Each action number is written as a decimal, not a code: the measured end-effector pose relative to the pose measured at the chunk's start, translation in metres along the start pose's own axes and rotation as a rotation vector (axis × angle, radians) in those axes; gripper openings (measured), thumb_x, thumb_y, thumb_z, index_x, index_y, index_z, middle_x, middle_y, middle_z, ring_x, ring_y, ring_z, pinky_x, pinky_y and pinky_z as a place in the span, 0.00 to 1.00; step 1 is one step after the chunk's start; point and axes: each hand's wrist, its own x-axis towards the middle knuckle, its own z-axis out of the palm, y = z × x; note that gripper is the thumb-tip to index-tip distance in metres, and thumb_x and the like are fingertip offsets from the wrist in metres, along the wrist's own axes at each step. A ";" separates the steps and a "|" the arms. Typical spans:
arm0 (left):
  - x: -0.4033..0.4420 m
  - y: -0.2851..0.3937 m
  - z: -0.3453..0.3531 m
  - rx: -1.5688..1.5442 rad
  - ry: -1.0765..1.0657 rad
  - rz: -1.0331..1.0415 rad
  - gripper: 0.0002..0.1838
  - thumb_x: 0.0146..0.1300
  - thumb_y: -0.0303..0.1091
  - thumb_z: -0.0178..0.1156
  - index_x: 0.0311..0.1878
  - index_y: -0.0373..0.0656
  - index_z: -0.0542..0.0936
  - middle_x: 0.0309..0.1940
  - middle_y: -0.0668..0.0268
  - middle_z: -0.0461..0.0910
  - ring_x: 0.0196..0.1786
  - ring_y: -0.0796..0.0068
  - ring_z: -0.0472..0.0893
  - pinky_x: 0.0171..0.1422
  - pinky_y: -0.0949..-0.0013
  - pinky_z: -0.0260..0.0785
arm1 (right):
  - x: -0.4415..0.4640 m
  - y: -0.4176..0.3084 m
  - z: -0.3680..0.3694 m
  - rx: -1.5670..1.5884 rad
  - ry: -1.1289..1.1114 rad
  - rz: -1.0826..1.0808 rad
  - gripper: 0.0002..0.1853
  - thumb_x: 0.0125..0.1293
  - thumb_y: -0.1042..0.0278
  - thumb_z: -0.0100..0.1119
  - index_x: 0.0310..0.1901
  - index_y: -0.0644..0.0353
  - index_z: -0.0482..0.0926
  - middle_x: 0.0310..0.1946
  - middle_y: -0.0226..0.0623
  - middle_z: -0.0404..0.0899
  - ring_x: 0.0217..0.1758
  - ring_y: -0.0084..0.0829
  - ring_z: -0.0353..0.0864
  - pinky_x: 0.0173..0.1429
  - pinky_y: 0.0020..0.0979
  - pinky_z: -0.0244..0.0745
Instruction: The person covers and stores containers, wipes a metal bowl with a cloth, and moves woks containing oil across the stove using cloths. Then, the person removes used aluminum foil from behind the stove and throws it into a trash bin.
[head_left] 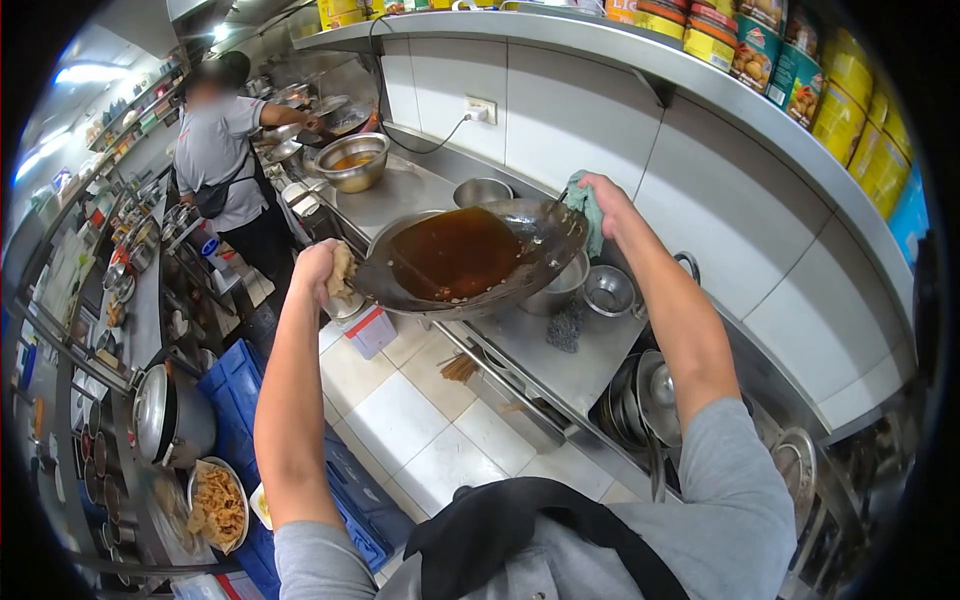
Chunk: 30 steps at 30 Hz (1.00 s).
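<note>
A wide dark wok [545, 240] hangs in the air between my two hands, with brown liquid [455, 255] pooled in it. My left hand [318, 270] is closed on its left handle through a tan cloth [341, 272]. On the right side, my right hand [608, 198] grips the other handle through a green cloth [584, 208]. Beneath and behind the wok are a metal pot [560, 290] and a small steel bowl [609, 291] on the steel counter [590, 355]. A dark scouring pad [565, 328] lies near them.
A co-worker [225, 150] stands at the far left beside the counter. A steel bowl of yellowish liquid [353, 163] sits behind the wok. Stacked pans [640, 395] are at the lower right; fried food [218, 503] and a large pot [175, 415] are at the left. Cans [790, 70] line the upper shelf.
</note>
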 end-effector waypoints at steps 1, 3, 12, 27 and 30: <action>0.004 -0.001 -0.002 0.006 -0.003 0.001 0.12 0.63 0.36 0.54 0.36 0.35 0.79 0.28 0.60 0.79 0.27 0.65 0.80 0.30 0.58 0.76 | 0.001 -0.002 0.001 0.001 -0.012 0.008 0.12 0.57 0.62 0.55 0.35 0.61 0.79 0.30 0.41 0.81 0.33 0.39 0.80 0.43 0.45 0.78; 0.007 0.000 -0.004 0.013 -0.007 0.004 0.12 0.63 0.36 0.54 0.36 0.35 0.79 0.28 0.60 0.79 0.27 0.65 0.80 0.30 0.58 0.75 | 0.002 -0.006 0.004 0.004 -0.016 0.001 0.12 0.57 0.61 0.55 0.36 0.61 0.79 0.30 0.41 0.81 0.32 0.39 0.80 0.43 0.45 0.77; 0.002 0.008 -0.003 -0.025 0.019 -0.025 0.12 0.63 0.36 0.54 0.34 0.34 0.78 0.28 0.60 0.79 0.25 0.64 0.80 0.28 0.59 0.76 | 0.011 -0.028 0.009 -0.061 -0.026 -0.004 0.13 0.57 0.60 0.56 0.39 0.59 0.78 0.33 0.40 0.81 0.36 0.40 0.80 0.46 0.47 0.76; 0.010 0.000 -0.005 0.011 -0.041 -0.063 0.14 0.65 0.37 0.51 0.35 0.35 0.78 0.27 0.58 0.80 0.25 0.61 0.81 0.29 0.53 0.78 | -0.015 -0.052 0.023 -0.144 0.003 -0.025 0.11 0.58 0.60 0.54 0.37 0.58 0.77 0.29 0.39 0.79 0.30 0.38 0.79 0.41 0.45 0.77; 0.017 -0.005 -0.006 -0.003 -0.083 -0.122 0.14 0.66 0.38 0.51 0.35 0.36 0.79 0.27 0.58 0.80 0.25 0.62 0.81 0.29 0.54 0.79 | -0.009 -0.052 0.020 -0.148 -0.009 -0.027 0.10 0.58 0.61 0.54 0.36 0.57 0.77 0.29 0.38 0.79 0.29 0.38 0.78 0.40 0.45 0.78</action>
